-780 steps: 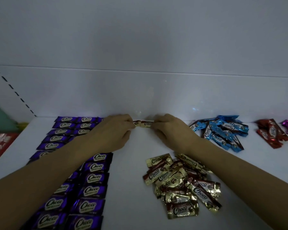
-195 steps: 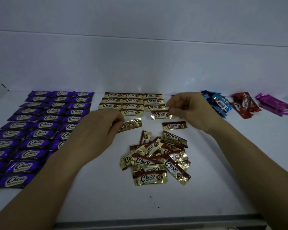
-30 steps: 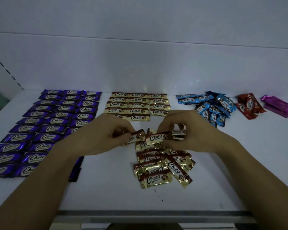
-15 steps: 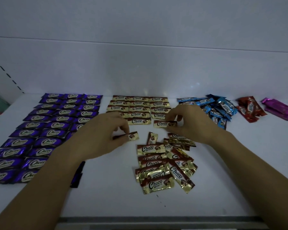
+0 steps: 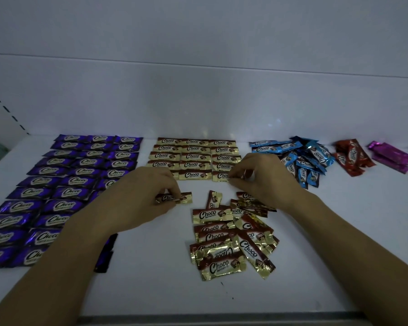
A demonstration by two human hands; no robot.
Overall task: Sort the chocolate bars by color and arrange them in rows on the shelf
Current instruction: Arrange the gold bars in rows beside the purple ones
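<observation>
Pinching a gold bar (image 5: pixel 174 198) at its left half, the left hand (image 5: pixel 139 198) has thumb and fingers curled narrow on the wrapper. The bar lies logo up and long side across, prob. so that it can go down parallel to the gold rows (image 5: pixel 193 156) w/o more turning. Whether it touches the shelf (image 5: pixel 151 292) already, I cannot tell.

The right hand (image 5: pixel 264 180) has its fingertips closed on the right end of a 2nd gold bar (image 5: pixel 222 176), which sits at the 3rd place of the 5th row, just in front of the 4th row. I judge this grip is for squaring it to the neighbours.

The gold rows stand 3 across, at the back wall, betw. the purple rows (image 5: pixel 80 175) on the left and the blue pile (image 5: pixel 304 161) on the right, so each colour keeps its own block. The loose gold pile (image 5: pixel 231 241) waits in front, near both hands, approx. half of gold is still unsorted. Red bars (image 5: pixel 350 156) and pink bars (image 5: pixel 393 155) lie further right, not arranged yet.

Hidden parts: the left hand covers most of the 1st place of the 5th row, the right hand covers some bars of the pile. A dark bar (image 5: pixel 105 255) shows beside the left forearm, colour unclear. Purple rows are cut off at the left edge, pink bars at the right edge.
</observation>
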